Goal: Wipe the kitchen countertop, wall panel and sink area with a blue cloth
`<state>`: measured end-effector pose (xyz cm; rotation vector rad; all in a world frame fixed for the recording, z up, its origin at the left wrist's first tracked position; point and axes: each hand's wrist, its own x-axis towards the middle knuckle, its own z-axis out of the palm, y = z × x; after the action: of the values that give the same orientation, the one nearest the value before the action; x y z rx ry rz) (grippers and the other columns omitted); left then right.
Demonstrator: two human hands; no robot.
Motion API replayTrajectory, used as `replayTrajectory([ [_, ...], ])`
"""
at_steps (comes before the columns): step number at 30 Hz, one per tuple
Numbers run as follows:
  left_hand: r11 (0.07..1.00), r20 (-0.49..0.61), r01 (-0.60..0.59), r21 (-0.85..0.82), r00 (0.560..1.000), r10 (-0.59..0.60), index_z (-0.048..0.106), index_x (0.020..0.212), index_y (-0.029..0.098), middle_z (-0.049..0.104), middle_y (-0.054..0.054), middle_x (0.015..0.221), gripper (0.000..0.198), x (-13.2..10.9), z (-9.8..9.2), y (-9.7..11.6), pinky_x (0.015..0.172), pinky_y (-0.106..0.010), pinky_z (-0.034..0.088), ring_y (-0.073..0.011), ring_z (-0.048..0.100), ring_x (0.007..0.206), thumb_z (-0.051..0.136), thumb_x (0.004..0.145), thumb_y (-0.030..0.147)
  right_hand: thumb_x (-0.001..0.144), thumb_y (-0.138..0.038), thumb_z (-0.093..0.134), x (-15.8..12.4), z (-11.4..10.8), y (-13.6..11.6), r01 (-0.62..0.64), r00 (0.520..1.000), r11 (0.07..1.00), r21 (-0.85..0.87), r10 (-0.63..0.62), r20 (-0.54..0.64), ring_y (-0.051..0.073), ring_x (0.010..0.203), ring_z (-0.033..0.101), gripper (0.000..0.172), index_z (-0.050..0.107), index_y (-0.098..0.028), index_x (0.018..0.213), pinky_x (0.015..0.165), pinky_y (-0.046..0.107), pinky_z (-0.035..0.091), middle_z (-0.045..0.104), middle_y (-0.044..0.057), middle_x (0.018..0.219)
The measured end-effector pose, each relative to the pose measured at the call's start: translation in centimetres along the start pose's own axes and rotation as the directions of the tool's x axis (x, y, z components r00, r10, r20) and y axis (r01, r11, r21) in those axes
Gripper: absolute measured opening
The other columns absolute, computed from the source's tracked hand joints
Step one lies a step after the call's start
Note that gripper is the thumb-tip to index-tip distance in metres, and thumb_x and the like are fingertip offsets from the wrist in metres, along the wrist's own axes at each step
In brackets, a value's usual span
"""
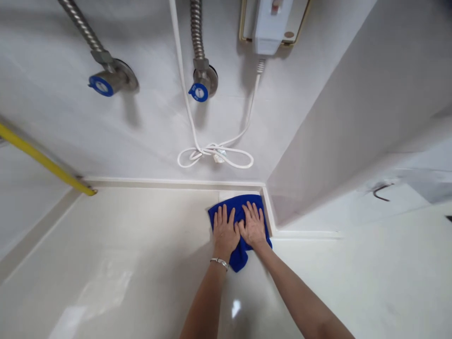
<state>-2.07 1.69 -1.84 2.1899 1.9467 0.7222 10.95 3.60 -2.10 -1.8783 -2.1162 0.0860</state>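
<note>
A blue cloth lies spread on the glossy white floor, tucked into the corner where two walls meet. My left hand presses flat on its left part, fingers stretched toward the back wall. On its right part rests my right hand, also flat, with the fingers spread. The two thumbs nearly meet in the middle. One end of the cloth trails out toward me between my wrists. A silver bracelet circles my left wrist.
Two valves with blue knobs stick out from the back wall. A tied white cable hangs from a white plug above the cloth. A yellow pipe runs along the left. Low skirting edges the floor.
</note>
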Motion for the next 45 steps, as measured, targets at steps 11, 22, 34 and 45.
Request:
replayTrajectory([
  [11, 0.996, -0.008, 0.008, -0.093, 1.000, -0.009, 0.050, 0.149, 0.023, 0.030, -0.011, 0.166, 0.052, 4.5, 1.4, -2.1, 0.129, -0.056, 0.025, -0.0303, 0.024, 0.156, 0.045, 0.097, 0.023, 0.093, -0.034, 0.035, 5.0, 2.4, -0.7, -0.117, 0.993, 0.982, -0.146, 0.120, 0.008, 0.037, 0.156, 0.021, 0.073, 0.032, 0.004, 0.155, 0.126, 0.058, 0.013, 0.029, 0.027, 0.165],
  [22, 1.000, 0.003, -0.007, 0.023, 1.000, 0.007, 0.051, 0.148, 0.029, 0.037, -0.005, 0.164, 0.052, 4.0, -2.8, -9.5, 0.127, -0.053, 0.029, -0.0284, 0.029, 0.154, 0.050, 0.096, 0.026, 0.090, -0.035, 0.039, 5.6, 4.5, -7.7, -0.025, 1.000, 0.998, -0.062, 0.025, -0.004, 0.044, 0.155, 0.019, 0.078, 0.028, 0.008, 0.156, 0.120, 0.070, 0.013, 0.026, 0.034, 0.163],
  [34, 0.953, -0.130, 0.189, 0.236, 0.978, -0.162, 0.047, 0.151, 0.025, 0.036, -0.013, 0.163, 0.059, -4.1, -6.7, -13.7, 0.122, -0.059, 0.036, -0.0364, 0.032, 0.152, 0.055, 0.097, 0.043, 0.095, -0.039, 0.042, 3.1, 3.3, -10.6, 0.425, 0.885, 0.898, 0.112, -0.438, 0.155, 0.027, 0.158, 0.020, 0.072, 0.030, -0.013, 0.161, 0.129, 0.051, 0.011, 0.025, 0.010, 0.170],
  [45, 0.902, -0.243, 0.268, 0.340, 0.951, -0.191, 0.045, 0.152, 0.024, 0.038, -0.014, 0.162, 0.058, -16.2, -7.7, -10.8, 0.118, -0.058, 0.042, -0.0355, 0.034, 0.151, 0.055, 0.097, 0.039, 0.095, -0.038, 0.044, -7.4, 2.8, -11.4, 0.544, 0.824, 0.816, 0.196, -0.564, 0.062, 0.029, 0.158, 0.023, 0.072, 0.029, -0.013, 0.161, 0.129, 0.054, 0.016, 0.026, 0.012, 0.169],
])
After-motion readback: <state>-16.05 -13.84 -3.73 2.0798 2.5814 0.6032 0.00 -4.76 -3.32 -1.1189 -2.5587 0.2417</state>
